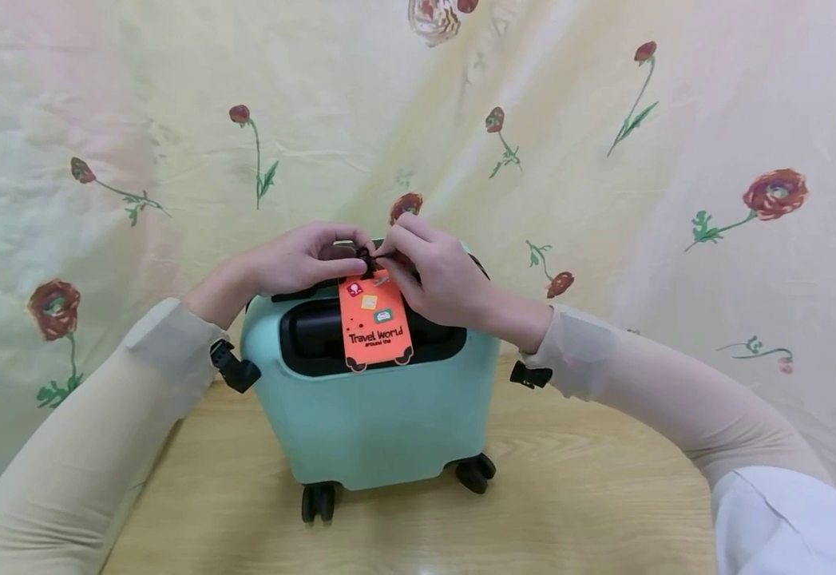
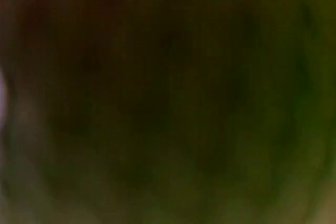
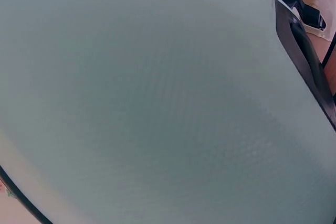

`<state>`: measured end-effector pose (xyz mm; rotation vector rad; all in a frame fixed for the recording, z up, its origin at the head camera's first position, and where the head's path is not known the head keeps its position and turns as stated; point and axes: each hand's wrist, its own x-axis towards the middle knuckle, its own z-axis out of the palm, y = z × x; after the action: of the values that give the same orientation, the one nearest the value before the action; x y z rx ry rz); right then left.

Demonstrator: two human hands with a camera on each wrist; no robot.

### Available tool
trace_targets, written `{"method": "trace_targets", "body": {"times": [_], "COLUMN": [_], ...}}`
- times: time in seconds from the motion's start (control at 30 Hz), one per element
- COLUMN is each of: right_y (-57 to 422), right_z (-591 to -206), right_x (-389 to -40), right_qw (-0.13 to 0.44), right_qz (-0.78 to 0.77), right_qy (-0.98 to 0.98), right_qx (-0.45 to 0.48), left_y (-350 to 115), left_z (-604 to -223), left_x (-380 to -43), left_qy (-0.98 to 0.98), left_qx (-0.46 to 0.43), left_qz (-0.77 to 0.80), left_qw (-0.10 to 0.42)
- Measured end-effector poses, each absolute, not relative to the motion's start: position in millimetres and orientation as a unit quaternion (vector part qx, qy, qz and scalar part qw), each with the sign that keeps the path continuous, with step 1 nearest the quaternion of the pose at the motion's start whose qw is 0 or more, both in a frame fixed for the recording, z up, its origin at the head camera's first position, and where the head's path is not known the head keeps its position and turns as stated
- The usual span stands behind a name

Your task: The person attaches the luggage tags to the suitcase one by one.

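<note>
A mint-green suitcase (image 1: pixel 382 427) stands upright on its black wheels. Over its black recessed top panel hangs an orange luggage tag (image 1: pixel 377 326) printed "Travel World", with a black strap (image 1: pixel 365 259) at its upper end. My left hand (image 1: pixel 303 259) pinches that strap between thumb and fingers. Close beside it, my right hand (image 1: pixel 446 267) pinches the strap too, its fingertips almost meeting the left ones. How the strap runs between the fingers is partly hidden. In the right wrist view the suitcase's pale side (image 3: pixel 157 103) fills most of the picture; the left wrist view is dark and blurred.
The suitcase stands on a light wooden table (image 1: pixel 568 479). Behind it hangs a cream cloth (image 1: pixel 360 96) printed with red flowers. A black wrist-strap buckle (image 1: pixel 234 367) sticks out under the left sleeve, another buckle (image 1: pixel 530 374) under the right.
</note>
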<state>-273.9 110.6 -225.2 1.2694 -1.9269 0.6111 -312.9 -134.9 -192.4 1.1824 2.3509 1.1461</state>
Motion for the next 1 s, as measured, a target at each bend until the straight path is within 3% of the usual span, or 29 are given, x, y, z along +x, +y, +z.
{"method": "trace_targets", "body": {"times": [0.63,1.0], "right_y": [106.2,108.2], "right_z": [-224.7,-227.2], "right_x": [-279.0,-280.9], "right_qw": [0.343,0.367], "right_qz": [0.254,0.242], "right_qy": [-0.753,-0.731], "right_qx": [0.502,0.522], "left_y": [-136.6,-135.0], "left_z": [-188.2,-191.3], "left_x": [-305.9,-305.5], "left_qy": [0.819,0.812], "left_qx": [0.392,0.415], "left_qz": [0.396,0.393], "left_qw": [0.135,0.118]}}
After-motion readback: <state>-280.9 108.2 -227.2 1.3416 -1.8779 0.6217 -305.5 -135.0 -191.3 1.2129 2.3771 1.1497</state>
